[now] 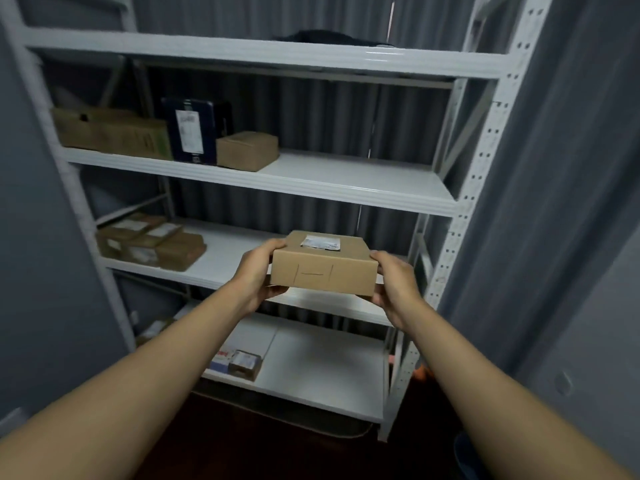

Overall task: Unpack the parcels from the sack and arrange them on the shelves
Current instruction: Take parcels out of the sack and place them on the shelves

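While a white metal shelving unit (pixel 346 192) fills the view ahead, a flat cardboard parcel (pixel 323 263) is held out in front of it by two bare hands. The parcel is gripped at its left end by the left hand (pixel 258 275), with the thumb curled over the top edge and the fingers tucked beneath. Its right end is gripped the same way by the right hand (pixel 394 282). A white shipping label (pixel 320 242) is stuck on the parcel's top face, and pen marks are drawn on the side facing the camera. The parcel is held level, in the air, in front of the third shelf from the top; no shelf is touched by it.

On the second shelf, a long brown carton (pixel 114 133) is set at the left, a dark upright package (pixel 195 131) with a white label stands beside it, and a small brown box (pixel 247 150) is placed just to its right. On the third shelf, a cluster of brown boxes (pixel 150 242) is gathered at the left. On the lowest shelf, a few small packets (pixel 237 363) are seen. Grey curtains (pixel 554 168) hang behind and beside the unit.
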